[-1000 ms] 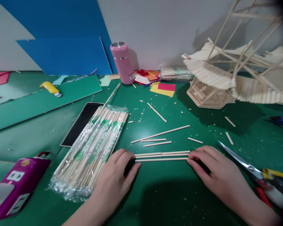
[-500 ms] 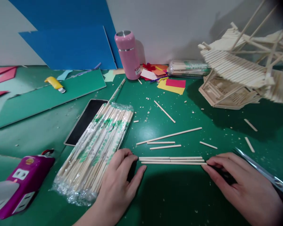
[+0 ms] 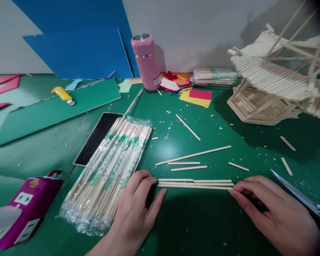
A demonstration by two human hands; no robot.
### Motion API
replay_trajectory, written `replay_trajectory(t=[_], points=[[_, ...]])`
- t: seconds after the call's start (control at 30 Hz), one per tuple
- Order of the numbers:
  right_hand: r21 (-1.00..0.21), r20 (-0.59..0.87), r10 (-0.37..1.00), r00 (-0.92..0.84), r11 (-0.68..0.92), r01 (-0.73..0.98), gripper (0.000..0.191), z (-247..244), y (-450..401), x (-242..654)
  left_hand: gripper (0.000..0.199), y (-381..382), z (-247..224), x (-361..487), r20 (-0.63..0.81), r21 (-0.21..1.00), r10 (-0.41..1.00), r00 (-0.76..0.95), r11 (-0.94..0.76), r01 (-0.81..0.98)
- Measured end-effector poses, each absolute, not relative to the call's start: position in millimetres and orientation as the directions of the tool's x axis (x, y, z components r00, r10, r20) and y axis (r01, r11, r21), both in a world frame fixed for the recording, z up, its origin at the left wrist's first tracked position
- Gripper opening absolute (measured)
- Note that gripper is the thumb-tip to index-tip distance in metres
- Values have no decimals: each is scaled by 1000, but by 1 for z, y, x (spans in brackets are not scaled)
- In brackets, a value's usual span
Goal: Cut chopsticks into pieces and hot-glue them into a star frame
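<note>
Several thin wooden sticks (image 3: 181,185) lie side by side in a narrow row on the green table before me. The longest, at the near side, has its right end between the thumb and fingertips of my right hand (image 3: 274,209), which is closed in a pinch. At the row's left end rests my left hand (image 3: 141,206), thumb and forefinger apart, fingertips by the stick ends and nothing held. Just beyond the row lie two short sticks (image 3: 188,168) and a longer stick (image 3: 194,155). Scissors (image 3: 298,193) lie past my right hand, their handles partly hidden.
Plastic-wrapped chopsticks (image 3: 112,167) overlap a dark phone-like slab (image 3: 93,142) at left. A purple power strip (image 3: 26,209), yellow cutter (image 3: 62,95), pink bottle (image 3: 146,65) and coloured paper (image 3: 197,97) surround the area. A stick-built model (image 3: 272,81) stands at right.
The near long stick has shifted slightly left and lies closer to the row at its left end. Both hands stay nearly in place; the whole view has shifted slightly.
</note>
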State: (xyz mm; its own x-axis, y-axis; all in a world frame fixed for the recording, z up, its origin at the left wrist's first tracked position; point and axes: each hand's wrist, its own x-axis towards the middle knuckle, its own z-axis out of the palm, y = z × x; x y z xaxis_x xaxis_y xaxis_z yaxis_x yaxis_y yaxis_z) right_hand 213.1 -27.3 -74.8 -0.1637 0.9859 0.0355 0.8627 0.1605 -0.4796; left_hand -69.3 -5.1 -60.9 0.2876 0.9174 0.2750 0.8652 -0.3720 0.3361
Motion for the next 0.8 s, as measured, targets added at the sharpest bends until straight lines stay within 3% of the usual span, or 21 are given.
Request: replay_trajectory(t=[0.13,0.4,0.8], points=[[-457,54,982,-180,185,870,24,-75,-27,213,25,-4,-59,-69,248,345,920,302,-376,860],[-467,37,983,-178,174,867,21,-74,-27,212,17,1,-54,-66,192,456,937,292,-348,819],[-500,23,985,-171,160,851,17,-76,-27,215,16,0,-55,-66,203,453,938,281,-344,822]])
